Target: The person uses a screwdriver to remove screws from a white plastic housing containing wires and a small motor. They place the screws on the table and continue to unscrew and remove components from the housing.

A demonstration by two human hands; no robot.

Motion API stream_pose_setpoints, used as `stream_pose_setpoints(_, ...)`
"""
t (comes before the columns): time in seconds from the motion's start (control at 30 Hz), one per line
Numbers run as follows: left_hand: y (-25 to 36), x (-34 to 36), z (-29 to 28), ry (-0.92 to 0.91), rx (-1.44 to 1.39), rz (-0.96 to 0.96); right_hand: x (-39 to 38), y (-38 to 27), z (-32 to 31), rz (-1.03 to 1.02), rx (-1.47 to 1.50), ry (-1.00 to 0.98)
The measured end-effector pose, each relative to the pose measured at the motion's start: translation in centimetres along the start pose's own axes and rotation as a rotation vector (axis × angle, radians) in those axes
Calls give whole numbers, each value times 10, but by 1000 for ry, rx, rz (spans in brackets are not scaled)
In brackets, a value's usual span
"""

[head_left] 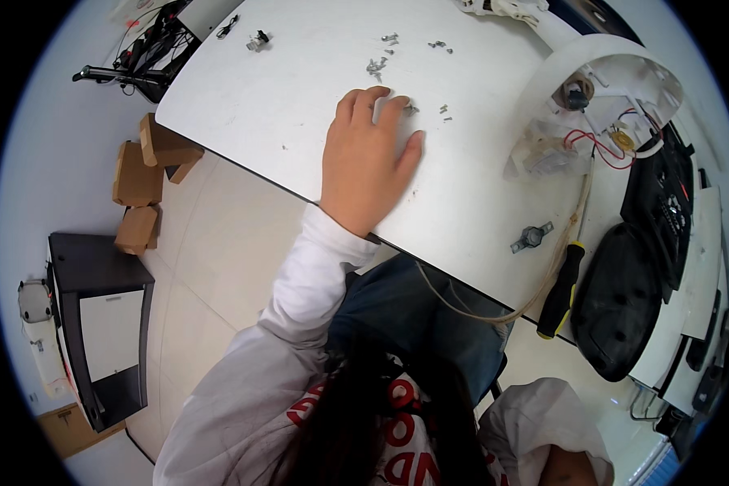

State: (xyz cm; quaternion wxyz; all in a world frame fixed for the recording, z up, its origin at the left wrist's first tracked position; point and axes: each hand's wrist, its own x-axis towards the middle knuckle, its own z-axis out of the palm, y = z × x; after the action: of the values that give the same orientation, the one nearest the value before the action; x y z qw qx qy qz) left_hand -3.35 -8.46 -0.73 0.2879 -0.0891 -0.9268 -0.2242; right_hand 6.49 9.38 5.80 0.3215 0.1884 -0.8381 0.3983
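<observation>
Head view, screws [376, 66] just beyond left hand [364, 159]

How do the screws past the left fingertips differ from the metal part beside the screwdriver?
The screws are several tiny pieces; the metal part is one larger, elongated piece. The screws lie past the left hand; the metal part lies left of the screwdriver. Both are greyish, on the white table.

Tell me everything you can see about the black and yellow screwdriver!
The screwdriver has a chunky black handle with yellow trim, probably plastic, and a thin shaft that looks like metal. It lies on the white table, handle at the near edge, shaft pointing away from the wearer. A beige cord runs close beside it. Its tip is hard to see. Nobody is holding it.
</observation>
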Motion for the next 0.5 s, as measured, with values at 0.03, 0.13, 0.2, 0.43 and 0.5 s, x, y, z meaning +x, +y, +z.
stream_pose_setpoints(0.03, -1, 0, 0, 6, -2, -7, 0, 1, 1, -2, 6, 4)
stream_pose_setpoints(0.13, -3, 0, 1, 20, 6, -22, -1, -1, 0, -18, 22, 24)
stream_pose_setpoints(0.2, -3, 0, 1, 19, 26, -23, -2, -1, -3, -32, 39, 45)
stream_pose_setpoints(0.43, 0, 0, 1, 13, 43, -38, -3, -6, -28, -137, 125, 189)
stream_pose_setpoints(0.5, -1, 0, 1, 14, 69, -33, -1, -10, -41, -205, 166, 264)
